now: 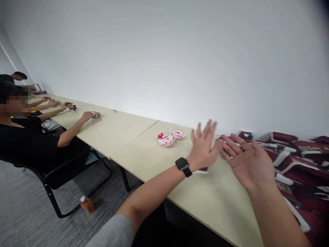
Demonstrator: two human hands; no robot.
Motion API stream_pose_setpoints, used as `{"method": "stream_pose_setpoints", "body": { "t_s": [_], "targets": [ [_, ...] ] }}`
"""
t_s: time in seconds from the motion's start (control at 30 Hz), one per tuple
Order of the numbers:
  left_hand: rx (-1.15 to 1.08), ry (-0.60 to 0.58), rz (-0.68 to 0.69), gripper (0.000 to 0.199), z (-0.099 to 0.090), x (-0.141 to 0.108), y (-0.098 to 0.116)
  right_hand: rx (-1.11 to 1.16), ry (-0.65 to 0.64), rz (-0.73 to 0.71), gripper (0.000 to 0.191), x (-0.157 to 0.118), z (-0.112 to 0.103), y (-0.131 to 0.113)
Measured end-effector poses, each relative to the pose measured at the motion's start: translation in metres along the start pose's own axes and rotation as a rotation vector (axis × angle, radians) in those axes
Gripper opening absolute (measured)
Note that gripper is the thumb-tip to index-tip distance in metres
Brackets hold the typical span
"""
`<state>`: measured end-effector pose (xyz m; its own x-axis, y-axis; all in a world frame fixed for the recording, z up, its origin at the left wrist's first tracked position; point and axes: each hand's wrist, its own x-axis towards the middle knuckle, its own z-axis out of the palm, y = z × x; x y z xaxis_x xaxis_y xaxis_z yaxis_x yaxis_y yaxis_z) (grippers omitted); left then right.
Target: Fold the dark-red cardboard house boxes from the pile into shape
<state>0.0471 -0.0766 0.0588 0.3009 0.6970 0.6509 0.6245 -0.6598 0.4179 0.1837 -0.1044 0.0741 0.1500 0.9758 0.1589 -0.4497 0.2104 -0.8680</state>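
Head view shows the person's left hand (204, 145) and right hand (248, 161) held up over a pale wooden table (218, 206), and the fingers (232, 145) of both hands are spread open, grasping nothing. Only a thin edge of a dark red and white packet (203, 170) shows under the left hand, nearer to it than to the right hand, and it is so hidden that I cannot tell its long axis. Beyond the right fingertips lies a heap of maroon and white packages (295, 161), too overlapped for counting; the right hand is nearer to it. Left of the hands are two red and white wrappers (166, 140). One black wristwatch (183, 167) sits on the left wrist. Farther along the table sit at least three people (28, 144), and one orange bottle (86, 204) lies on the floor.
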Motion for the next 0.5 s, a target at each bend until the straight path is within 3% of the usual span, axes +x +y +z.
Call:
{"method": "stream_pose_setpoints", "body": {
  "t_s": [0.1, 0.13, 0.2, 0.27, 0.3, 0.37, 0.5],
  "targets": [
    [-0.015, -0.118, 0.323, 0.057, 0.005, 0.009, 0.007, -0.007, -0.090, -0.003, 0.046, 0.009, -0.002, 0.006],
    [-0.019, -0.124, 0.337, 0.055, 0.006, 0.014, 0.005, -0.017, -0.113, -0.011, 0.045, 0.012, -0.003, 0.009],
    [-0.017, -0.036, 0.135, 0.052, 0.007, 0.026, -0.010, -0.074, -0.041, -0.071, 0.038, 0.015, -0.006, 0.013],
    [-0.045, 0.125, -0.115, 0.049, 0.007, 0.036, -0.034, -0.140, 0.122, -0.170, 0.029, 0.017, -0.010, 0.019],
    [-0.078, 0.178, -0.175, 0.050, 0.008, 0.038, -0.047, -0.152, 0.198, -0.219, 0.026, 0.019, -0.013, 0.022],
    [-0.177, 0.220, -0.210, 0.055, 0.012, 0.036, -0.069, -0.132, 0.306, -0.304, 0.025, 0.021, -0.019, 0.031],
    [-0.340, 0.123, -0.246, 0.042, 0.029, 0.018, -0.093, -0.265, 0.348, -0.391, 0.027, 0.023, -0.031, 0.047]
  ]
}}
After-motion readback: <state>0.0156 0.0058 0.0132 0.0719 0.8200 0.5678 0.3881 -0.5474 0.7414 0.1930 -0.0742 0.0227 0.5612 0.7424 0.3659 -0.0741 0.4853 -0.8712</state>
